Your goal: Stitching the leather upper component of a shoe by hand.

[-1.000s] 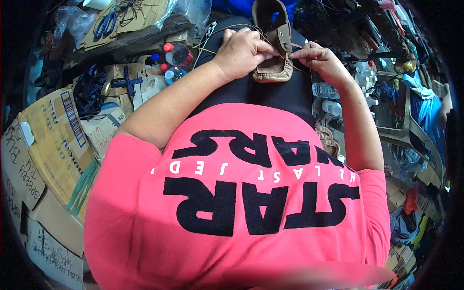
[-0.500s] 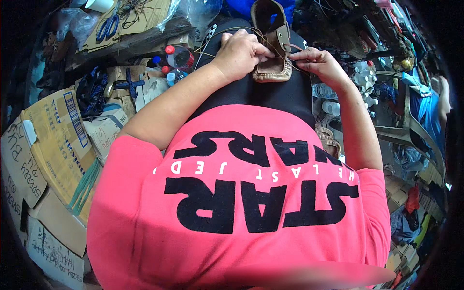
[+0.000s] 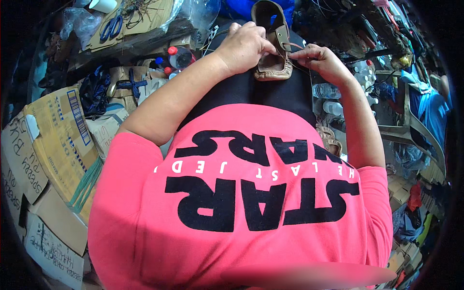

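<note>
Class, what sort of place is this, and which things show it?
Probably a small, cluttered shoemaking or shoe-repair workspace: the brown shoe being handled, the blue scissors and the large cardboard box suggest it.

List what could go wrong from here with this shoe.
The brown shoe sits on the dark-trousered lap, so it might shift under an uneven pull. A thin brown lace juts out close to the right hand and could snag on its fingers.
</note>
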Demonstrator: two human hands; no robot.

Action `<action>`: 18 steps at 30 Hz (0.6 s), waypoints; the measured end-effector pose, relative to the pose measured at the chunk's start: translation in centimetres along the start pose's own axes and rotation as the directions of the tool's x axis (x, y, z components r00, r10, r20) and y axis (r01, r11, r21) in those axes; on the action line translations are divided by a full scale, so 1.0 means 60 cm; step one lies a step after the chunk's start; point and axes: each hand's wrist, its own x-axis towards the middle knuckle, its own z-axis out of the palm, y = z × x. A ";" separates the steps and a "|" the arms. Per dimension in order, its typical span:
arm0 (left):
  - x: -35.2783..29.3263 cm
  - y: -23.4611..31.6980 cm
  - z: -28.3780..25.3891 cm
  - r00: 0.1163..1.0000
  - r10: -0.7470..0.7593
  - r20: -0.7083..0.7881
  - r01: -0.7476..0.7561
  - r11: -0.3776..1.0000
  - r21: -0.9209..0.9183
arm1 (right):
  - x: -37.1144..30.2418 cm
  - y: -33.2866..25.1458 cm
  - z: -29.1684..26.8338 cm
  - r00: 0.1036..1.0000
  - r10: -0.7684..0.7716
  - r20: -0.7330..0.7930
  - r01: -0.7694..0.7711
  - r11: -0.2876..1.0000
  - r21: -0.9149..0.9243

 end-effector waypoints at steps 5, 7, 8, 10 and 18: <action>0.001 -0.003 0.007 1.000 -0.021 0.014 0.022 0.997 -0.073 | 0.002 0.013 0.002 0.998 -0.060 -0.019 0.061 0.998 0.017; 0.007 -0.008 0.011 0.999 -0.011 0.033 0.014 0.996 -0.086 | 0.006 0.017 0.004 1.000 -0.026 0.016 0.023 0.987 0.161; 0.011 -0.009 0.010 0.999 -0.001 0.051 0.005 0.995 -0.096 | 0.007 0.019 0.003 1.000 -0.026 0.016 0.023 0.987 0.161; 0.015 -0.009 0.009 0.999 0.029 0.046 -0.024 0.996 -0.089 | 0.008 0.021 0.002 0.997 -0.068 0.019 0.066 0.991 0.117; 0.006 -0.003 0.004 0.997 -0.003 0.077 0.009 0.997 -0.075 | 0.000 0.008 0.004 0.999 -0.040 -0.017 0.041 0.997 0.059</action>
